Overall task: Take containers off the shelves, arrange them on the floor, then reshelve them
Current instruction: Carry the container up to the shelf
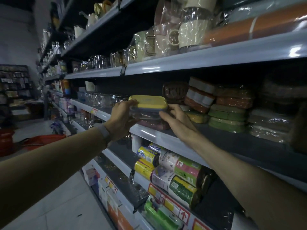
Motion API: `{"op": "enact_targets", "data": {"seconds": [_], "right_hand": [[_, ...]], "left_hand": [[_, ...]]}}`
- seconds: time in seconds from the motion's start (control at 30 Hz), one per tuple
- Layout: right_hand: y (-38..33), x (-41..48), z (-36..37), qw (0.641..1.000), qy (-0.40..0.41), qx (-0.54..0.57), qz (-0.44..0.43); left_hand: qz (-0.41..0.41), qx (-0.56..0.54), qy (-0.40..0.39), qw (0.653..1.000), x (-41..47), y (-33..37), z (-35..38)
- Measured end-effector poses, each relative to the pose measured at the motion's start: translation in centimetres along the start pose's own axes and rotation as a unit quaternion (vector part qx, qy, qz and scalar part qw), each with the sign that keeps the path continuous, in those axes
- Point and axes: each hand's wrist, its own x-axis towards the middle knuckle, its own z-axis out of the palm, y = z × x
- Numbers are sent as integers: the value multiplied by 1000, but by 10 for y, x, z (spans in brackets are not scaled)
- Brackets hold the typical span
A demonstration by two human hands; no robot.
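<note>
shelf (166, 138): the middle grey board of the rack, in front of you at arm's reach.
bag rolls (174, 170): wrapped and piled on the board below your arms.
green boxes (226, 118): stacked to the right on the middle board, well apart from your hands.
container (148, 101): clear with a yellow lid, held over the shelf's front part, above a dark wrapped pack (154, 124); you cannot tell if they touch.
left hand (122, 117): your fingers are curled round its left end.
right hand (176, 120): thumb in front and fingers behind, clamping its right end.
wristband (103, 131): pale, on your left wrist.
</note>
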Motion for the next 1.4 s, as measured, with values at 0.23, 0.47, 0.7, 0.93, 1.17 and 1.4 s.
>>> {"op": "enact_targets", "data": {"seconds": [0.23, 0.47, 0.7, 0.93, 1.17, 1.4], "right_hand": [[-15, -31, 10, 995, 50, -51, -67], [-24, -84, 44, 987, 35, 150, 55], [-28, -148, 98, 956, -22, 256, 141], [-14, -233, 172, 929, -70, 301, 205], [24, -334, 239, 908, -121, 294, 274], [71, -428, 277, 901, -194, 220, 320]], "left_hand": [[-18, -9, -2, 1000, -47, 4, -25], [-64, 10, 23, 998, -120, -6, -52], [-61, 49, 114, 990, -182, -30, -117], [-102, 70, 201, 972, -262, -75, -198], [-176, 51, 271, 945, -348, -145, -260], [-267, 17, 311, 912, -428, -224, -309]]}}
